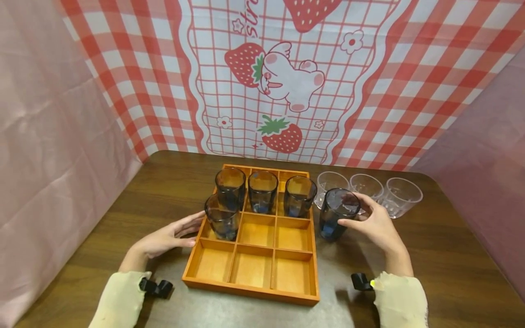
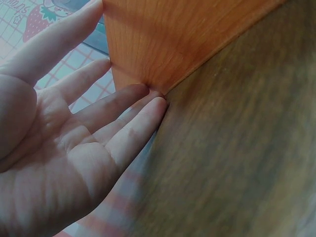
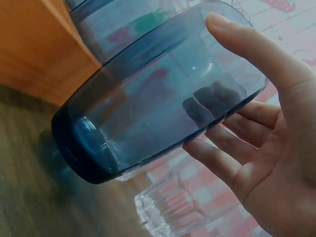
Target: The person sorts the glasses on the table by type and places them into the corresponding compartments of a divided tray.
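Observation:
My right hand [image 1: 379,228] grips a tall blue-tinted glass [image 1: 331,216] near its rim, just right of a wooden divided tray [image 1: 250,293]. In the right wrist view this glass [image 3: 148,98] is tilted, the thumb on the near side and fingers behind. Several more tinted glasses stand in the tray: three across the back part, the left one [image 1: 231,187], the middle one [image 1: 262,193] and the right one [image 1: 299,198], plus one [image 1: 223,223] in the left middle compartment. My left hand [image 1: 166,238] touches the tray's left side with extended fingers, seen also in the left wrist view.
Three clear glasses, left [image 1: 328,180], middle [image 1: 367,182] and right [image 1: 402,196], stand in a row at the back right, behind the held glass. A checked strawberry cloth [image 1: 283,136] hangs behind the wooden table [image 1: 443,255]. Pink cloth [image 1: 53,136] hangs at the left.

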Motion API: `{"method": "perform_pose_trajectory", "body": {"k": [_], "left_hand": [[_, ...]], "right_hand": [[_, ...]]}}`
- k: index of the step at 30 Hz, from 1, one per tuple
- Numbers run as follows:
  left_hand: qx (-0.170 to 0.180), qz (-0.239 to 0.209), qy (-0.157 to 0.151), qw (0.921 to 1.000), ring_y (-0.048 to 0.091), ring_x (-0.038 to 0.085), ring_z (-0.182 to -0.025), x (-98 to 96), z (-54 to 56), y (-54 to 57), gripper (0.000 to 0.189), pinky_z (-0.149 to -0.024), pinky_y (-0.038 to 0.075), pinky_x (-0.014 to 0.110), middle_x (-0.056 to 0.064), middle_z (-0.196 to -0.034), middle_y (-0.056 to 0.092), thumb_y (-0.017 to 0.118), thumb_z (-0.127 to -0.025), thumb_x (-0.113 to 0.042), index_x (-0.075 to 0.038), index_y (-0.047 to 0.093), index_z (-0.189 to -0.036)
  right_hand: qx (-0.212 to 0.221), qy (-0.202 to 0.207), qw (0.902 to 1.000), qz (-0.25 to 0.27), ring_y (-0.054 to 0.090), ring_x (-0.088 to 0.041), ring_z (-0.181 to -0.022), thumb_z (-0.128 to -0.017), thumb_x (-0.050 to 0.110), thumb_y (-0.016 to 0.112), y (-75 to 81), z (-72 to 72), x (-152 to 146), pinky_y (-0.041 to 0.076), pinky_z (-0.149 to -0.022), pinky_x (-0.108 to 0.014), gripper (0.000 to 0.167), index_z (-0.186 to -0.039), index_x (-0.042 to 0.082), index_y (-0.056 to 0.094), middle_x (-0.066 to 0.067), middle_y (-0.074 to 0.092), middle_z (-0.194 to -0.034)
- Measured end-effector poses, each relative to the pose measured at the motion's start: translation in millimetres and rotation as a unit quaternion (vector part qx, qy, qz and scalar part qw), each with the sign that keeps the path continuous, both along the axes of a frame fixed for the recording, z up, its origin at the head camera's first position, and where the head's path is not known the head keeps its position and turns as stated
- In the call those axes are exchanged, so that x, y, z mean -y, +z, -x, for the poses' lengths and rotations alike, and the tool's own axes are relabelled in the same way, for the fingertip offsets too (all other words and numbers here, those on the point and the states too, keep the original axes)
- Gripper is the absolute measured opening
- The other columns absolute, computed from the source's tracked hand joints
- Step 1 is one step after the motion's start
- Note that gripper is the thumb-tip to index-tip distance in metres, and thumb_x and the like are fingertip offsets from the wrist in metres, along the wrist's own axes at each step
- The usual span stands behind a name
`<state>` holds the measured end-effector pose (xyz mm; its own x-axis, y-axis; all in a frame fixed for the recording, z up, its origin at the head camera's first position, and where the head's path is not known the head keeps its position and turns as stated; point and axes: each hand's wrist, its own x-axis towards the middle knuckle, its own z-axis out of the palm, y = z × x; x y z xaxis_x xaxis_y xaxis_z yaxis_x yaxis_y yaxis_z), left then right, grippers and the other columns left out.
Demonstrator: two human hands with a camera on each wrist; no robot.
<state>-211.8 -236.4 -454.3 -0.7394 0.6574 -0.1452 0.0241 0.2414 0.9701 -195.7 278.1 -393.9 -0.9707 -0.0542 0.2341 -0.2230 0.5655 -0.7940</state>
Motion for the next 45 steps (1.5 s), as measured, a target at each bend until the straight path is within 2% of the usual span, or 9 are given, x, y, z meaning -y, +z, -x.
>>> {"method": "perform_pose_trajectory", "body": {"k": [3,6,9,15,20,29,36,40,45], "left_hand": [[-0.005,-0.002,0.0,1.0,0.016,0.045,-0.146,0.0,-0.1,0.4,0.079,-0.106,0.037,0.021,0.026,-0.16,0.011,0.059,-0.096,-0.015,-0.005,0.008,-0.156],[-0.01,-0.001,-0.001,0.9999,0.017,0.045,-0.146,0.0,-0.4,1.0,0.079,-0.111,0.035,0.034,0.026,-0.16,0.011,0.059,-0.096,-0.014,-0.005,0.009,-0.156],[-0.01,0.0,0.0,1.0,0.016,0.045,-0.146,0.1,-1.1,1.5,0.079,-0.113,0.03,0.045,0.026,-0.16,0.011,0.059,-0.096,-0.015,-0.005,0.008,-0.156],[-0.011,0.003,0.001,0.9999,0.015,0.046,-0.146,1.0,-2.1,0.9,0.079,-0.112,0.035,0.036,0.027,-0.16,0.01,0.059,-0.097,-0.016,-0.004,0.008,-0.156],[-0.017,-0.003,-0.003,0.9998,0.015,0.047,-0.145,1.1,-1.5,-0.8,0.079,-0.114,0.03,0.049,0.028,-0.16,0.011,0.059,-0.097,-0.015,-0.004,0.009,-0.156],[-0.018,0.006,-0.002,0.9998,0.017,0.045,-0.146,0.8,0.5,0.2,0.078,-0.114,0.025,0.057,0.026,-0.16,0.012,0.06,-0.096,-0.016,-0.006,0.01,-0.156],[-0.017,-0.006,-0.01,0.9998,0.015,0.047,-0.146,1.1,2.3,-0.1,0.079,-0.114,0.021,0.06,0.026,-0.16,0.01,0.06,-0.096,-0.015,-0.005,0.01,-0.156],[-0.017,-0.005,-0.009,0.9998,0.015,0.046,-0.146,1.2,2.4,-0.2,0.078,-0.114,0.021,0.061,0.026,-0.161,0.01,0.06,-0.096,-0.015,-0.005,0.01,-0.156],[-0.018,-0.001,-0.007,0.9998,0.015,0.047,-0.146,1.3,1.6,0.0,0.078,-0.114,0.021,0.062,0.026,-0.16,0.011,0.06,-0.096,-0.016,-0.006,0.01,-0.156]], "right_hand": [[-0.017,-0.014,0.9998,-0.001,0.056,0.014,-0.089,-0.074,0.011,0.084,6.5,-3.1,0.6,0.049,-0.075,-0.006,0.071,-0.136,0.0,0.05,0.012,0.061,-0.11],[-0.031,-0.015,0.9993,0.016,0.056,0.014,-0.088,-0.073,0.006,0.083,13.7,-6.9,2.2,0.05,-0.074,-0.007,0.071,-0.135,-0.001,0.05,0.028,0.056,-0.103],[-0.048,-0.007,0.9985,0.027,0.057,0.013,-0.087,-0.072,0.001,0.083,20.5,-9.9,4.1,0.05,-0.073,-0.007,0.069,-0.133,-0.004,0.051,0.029,0.057,-0.101],[-0.07,0.018,0.9969,0.031,0.058,0.012,-0.089,-0.07,-0.003,0.082,32.0,-14.6,10.6,0.05,-0.075,-0.006,0.067,-0.13,-0.003,0.054,0.03,0.059,-0.104],[-0.077,0.039,0.9952,0.045,0.06,0.011,-0.09,-0.069,-0.007,0.081,41.0,-21.5,22.0,0.051,-0.074,-0.008,0.068,-0.132,-0.001,0.054,0.03,0.06,-0.109],[-0.072,0.095,0.9902,0.074,0.062,0.008,-0.091,-0.066,-0.01,0.082,53.1,-28.7,69.1,0.054,-0.076,-0.012,0.071,-0.13,-0.006,0.053,0.023,0.061,-0.11],[-0.005,0.132,0.9895,0.06,0.065,-0.006,-0.101,-0.069,0.004,0.085,52.0,-18.0,105.4,0.055,-0.084,-0.021,0.07,-0.131,0.001,0.053,-0.017,0.06,-0.126],[0.032,0.138,0.989,0.042,0.066,-0.024,-0.107,-0.071,0.015,0.086,48.2,-10.2,120.9,0.057,-0.086,-0.03,0.073,-0.135,0.006,0.051,-0.016,0.056,-0.132],[0.049,0.154,0.9863,0.036,0.065,-0.029,-0.11,-0.072,0.02,0.086,43.0,0.1,136.7,0.056,-0.089,-0.036,0.075,-0.137,0.009,0.05,-0.014,0.057,-0.132]]}}
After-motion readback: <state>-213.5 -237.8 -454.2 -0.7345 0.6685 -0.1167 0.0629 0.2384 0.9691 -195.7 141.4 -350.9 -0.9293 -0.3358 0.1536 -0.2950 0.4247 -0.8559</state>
